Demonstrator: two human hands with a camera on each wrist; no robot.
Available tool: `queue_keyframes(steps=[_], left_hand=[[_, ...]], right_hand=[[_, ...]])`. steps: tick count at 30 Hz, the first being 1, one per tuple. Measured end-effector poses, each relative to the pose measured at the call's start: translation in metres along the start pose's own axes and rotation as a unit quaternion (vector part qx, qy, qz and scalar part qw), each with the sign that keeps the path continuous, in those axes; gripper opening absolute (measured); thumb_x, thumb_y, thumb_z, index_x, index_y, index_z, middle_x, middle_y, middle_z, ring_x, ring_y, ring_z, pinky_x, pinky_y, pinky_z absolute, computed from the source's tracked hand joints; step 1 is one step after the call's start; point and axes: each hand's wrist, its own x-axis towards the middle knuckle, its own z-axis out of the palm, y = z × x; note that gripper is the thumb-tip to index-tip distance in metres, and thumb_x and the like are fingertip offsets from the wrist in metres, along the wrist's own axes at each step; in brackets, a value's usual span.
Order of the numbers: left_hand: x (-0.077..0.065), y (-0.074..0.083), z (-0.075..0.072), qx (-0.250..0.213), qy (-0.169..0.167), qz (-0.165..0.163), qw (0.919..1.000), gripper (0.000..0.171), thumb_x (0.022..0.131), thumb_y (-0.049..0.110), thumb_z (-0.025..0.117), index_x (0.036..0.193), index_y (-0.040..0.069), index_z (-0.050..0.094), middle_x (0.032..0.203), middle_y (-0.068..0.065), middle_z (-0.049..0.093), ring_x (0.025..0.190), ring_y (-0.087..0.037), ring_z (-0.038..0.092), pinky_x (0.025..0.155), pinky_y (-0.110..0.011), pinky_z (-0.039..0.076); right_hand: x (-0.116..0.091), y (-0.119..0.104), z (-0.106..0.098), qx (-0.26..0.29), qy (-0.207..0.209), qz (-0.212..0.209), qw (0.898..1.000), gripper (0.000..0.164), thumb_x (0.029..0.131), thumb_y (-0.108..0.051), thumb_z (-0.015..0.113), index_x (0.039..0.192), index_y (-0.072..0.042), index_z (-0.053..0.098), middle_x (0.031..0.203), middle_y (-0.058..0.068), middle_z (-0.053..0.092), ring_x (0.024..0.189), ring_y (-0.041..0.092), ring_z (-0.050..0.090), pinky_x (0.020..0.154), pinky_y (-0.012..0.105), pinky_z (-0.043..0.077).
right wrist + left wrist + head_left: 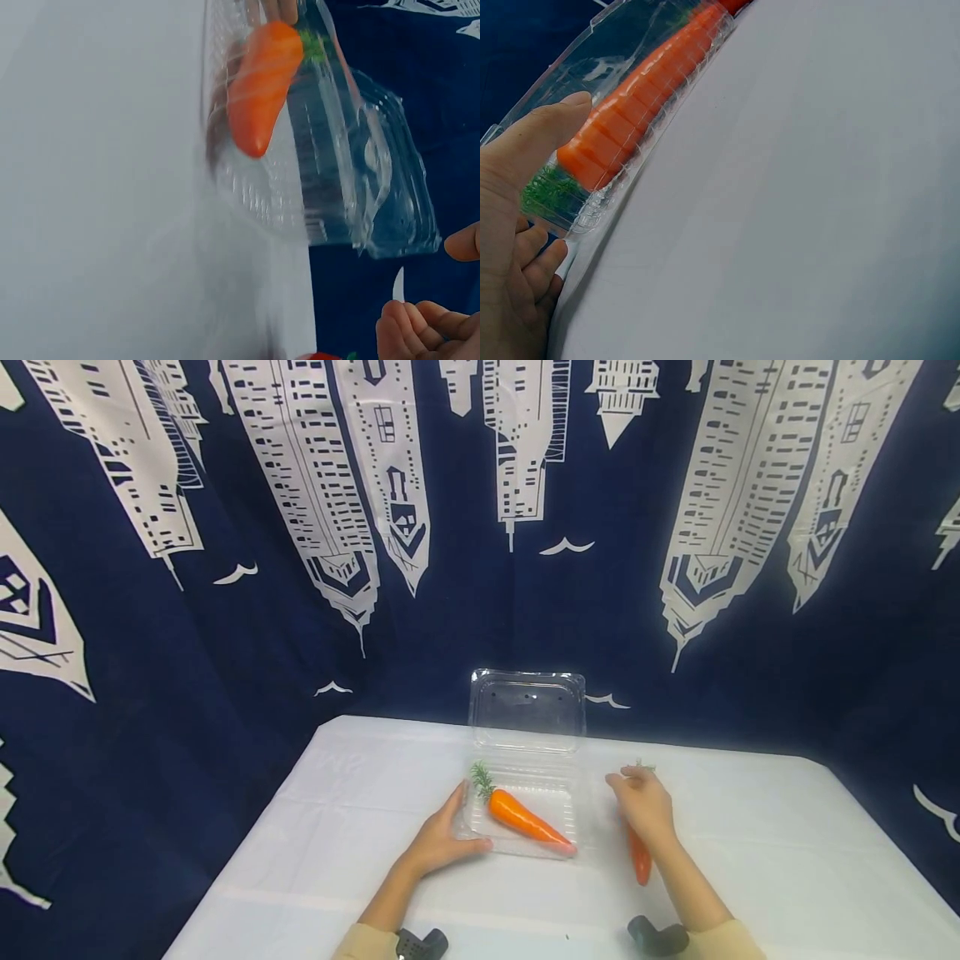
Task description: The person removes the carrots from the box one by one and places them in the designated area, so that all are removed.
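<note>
A clear plastic container [525,847] stands on the table, its hinged lid [527,710] raised at the back. Inside lies an orange carrot [525,820], slanting with its green leaves [482,779] at the upper left. My left hand [438,842] holds the container's left front corner, thumb over the front rim and fingers along the side; the left wrist view shows the thumb [551,131] against the plastic. To the right, my right hand [647,802] is over a redder carrot [640,860], covering its middle. In the right wrist view, thumb and fingers [420,330] stand apart.
A white cloth covers the table [375,777]. Behind it hangs a dark blue curtain [510,610] printed with white buildings, close behind the raised lid. Dark wrist straps [656,937] sit on both forearms.
</note>
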Motion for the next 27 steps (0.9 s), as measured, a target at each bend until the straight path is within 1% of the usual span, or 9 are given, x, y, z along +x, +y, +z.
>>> queue_keyframes(steps=[5, 9, 16, 22, 27], left_hand=[[0.001, -0.001, 0.001, 0.002, -0.002, 0.003, 1.0, 0.108, 0.064, 0.058, 0.075, 0.149, 0.022, 0.018, 0.149, -0.007, 0.027, 0.132, -0.031, 0.029, 0.103, -0.054, 0.027], [0.001, -0.001, 0.002, 0.004, -0.001, 0.004, 1.0, 0.108, 0.064, 0.059, 0.074, 0.149, 0.021, 0.018, 0.149, -0.007, 0.027, 0.132, -0.031, 0.029, 0.103, -0.054, 0.028], [0.0, -0.001, 0.002, -0.001, -0.001, 0.004, 1.0, 0.108, 0.064, 0.058, 0.075, 0.149, 0.021, 0.017, 0.149, -0.007, 0.026, 0.132, -0.032, 0.029, 0.103, -0.055, 0.028], [0.001, -0.001, 0.001, -0.003, 0.001, 0.008, 1.0, 0.108, 0.064, 0.058, 0.075, 0.149, 0.02, 0.018, 0.15, -0.005, 0.025, 0.132, -0.031, 0.029, 0.103, -0.054, 0.028], [0.001, -0.001, 0.001, -0.002, 0.003, 0.005, 1.0, 0.108, 0.064, 0.058, 0.075, 0.149, 0.02, 0.018, 0.149, -0.006, 0.026, 0.132, -0.032, 0.03, 0.103, -0.055, 0.028]], right_hand=[[-0.003, -0.013, 0.01, 0.015, -0.005, -0.015, 1.0, 0.048, 0.089, -0.031, 0.056, 0.123, 0.003, 0.05, 0.11, 0.025, 0.058, 0.095, 0.035, 0.059, 0.078, 0.043, 0.048], [-0.005, -0.02, 0.02, 0.008, -0.013, -0.033, 0.999, 0.045, 0.088, -0.028, 0.056, 0.122, 0.002, 0.052, 0.106, 0.022, 0.061, 0.092, 0.033, 0.061, 0.075, 0.041, 0.05], [-0.014, -0.032, 0.038, 0.012, -0.039, -0.059, 0.997, 0.043, 0.087, -0.024, 0.059, 0.121, 0.001, 0.053, 0.102, 0.017, 0.063, 0.094, 0.032, 0.06, 0.078, 0.041, 0.052], [-0.018, -0.037, 0.054, -0.004, -0.056, -0.075, 0.996, 0.042, 0.085, -0.025, 0.061, 0.12, -0.002, 0.056, 0.096, 0.008, 0.064, 0.091, 0.026, 0.06, 0.078, 0.04, 0.051], [-0.021, -0.034, 0.069, 0.01, -0.084, -0.104, 0.991, 0.041, 0.083, -0.021, 0.064, 0.118, -0.001, 0.057, 0.092, 0.006, 0.063, 0.09, 0.025, 0.061, 0.08, 0.04, 0.05]])
